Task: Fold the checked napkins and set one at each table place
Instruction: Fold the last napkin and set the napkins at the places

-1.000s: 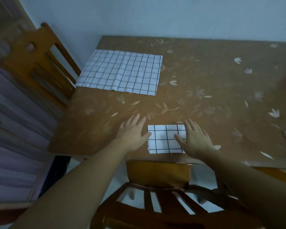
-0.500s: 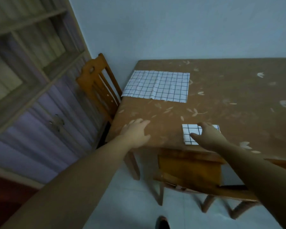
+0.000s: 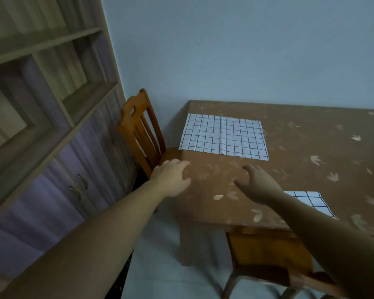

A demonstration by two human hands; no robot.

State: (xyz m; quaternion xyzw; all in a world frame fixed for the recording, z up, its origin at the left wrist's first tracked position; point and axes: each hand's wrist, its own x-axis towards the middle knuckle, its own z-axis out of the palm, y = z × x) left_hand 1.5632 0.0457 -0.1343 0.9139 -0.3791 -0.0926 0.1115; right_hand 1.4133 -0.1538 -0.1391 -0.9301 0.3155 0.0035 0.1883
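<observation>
A brown table with a pale leaf pattern stands against a light blue wall. An unfolded checked napkin lies flat near the far left corner of the table, its left side right at the left edge, with a crease down its middle. A folded checked napkin lies by the near edge, well apart from the unfolded one; the right forearm crosses in front of it and hides its near left part.

The left hand hangs over the left edge of the table, between the near left corner and the unfolded napkin, fingers loose and slightly spread, holding nothing. The right hand is over the bare table just left of the folded napkin, fingers loosely curved and empty. I cannot tell whether either hand touches the table.

A wooden chair stands at the left edge beside the unfolded napkin, and a second chair is pushed in at the near edge below the folded napkin. A shelf unit with cupboard doors fills the left
</observation>
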